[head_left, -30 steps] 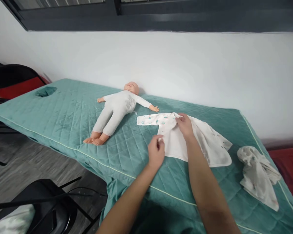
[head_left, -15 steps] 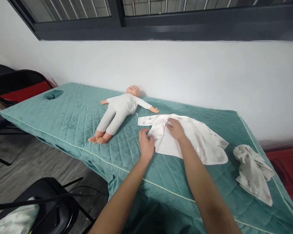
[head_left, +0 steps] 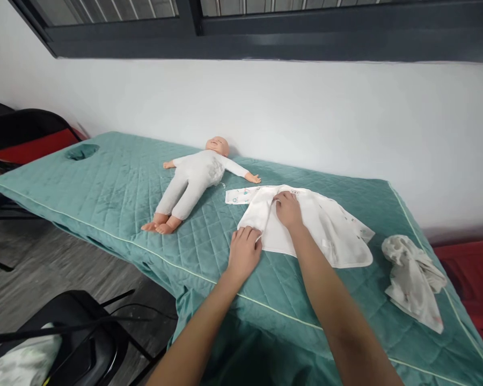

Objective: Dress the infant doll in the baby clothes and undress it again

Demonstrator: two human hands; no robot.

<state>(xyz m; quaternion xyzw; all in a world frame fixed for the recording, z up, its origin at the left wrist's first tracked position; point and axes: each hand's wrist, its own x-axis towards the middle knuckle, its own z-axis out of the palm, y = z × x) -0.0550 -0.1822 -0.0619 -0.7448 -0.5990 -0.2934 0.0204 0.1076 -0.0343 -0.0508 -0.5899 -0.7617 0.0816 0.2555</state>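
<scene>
A white baby garment (head_left: 326,230) with small coloured prints lies spread on the teal quilted table (head_left: 112,187). My left hand (head_left: 243,252) rests at the garment's near-left corner, fingers curled onto its edge. My right hand (head_left: 288,209) presses on the middle of the garment, fingers bent against a fold of the cloth. A baby doll (head_left: 193,179) in a white suit lies on its back to the left, arms out, apart from both hands.
A crumpled pale cloth (head_left: 412,279) lies near the table's right edge. The table stands against a white wall under a dark window frame. Black chairs (head_left: 64,332) stand at the near left and far left; red cushions show at both sides.
My left hand slid back toward me along the garment's left edge to its near corner. The left flap now lies folded over. My right hand stayed on the middle of the garment.
</scene>
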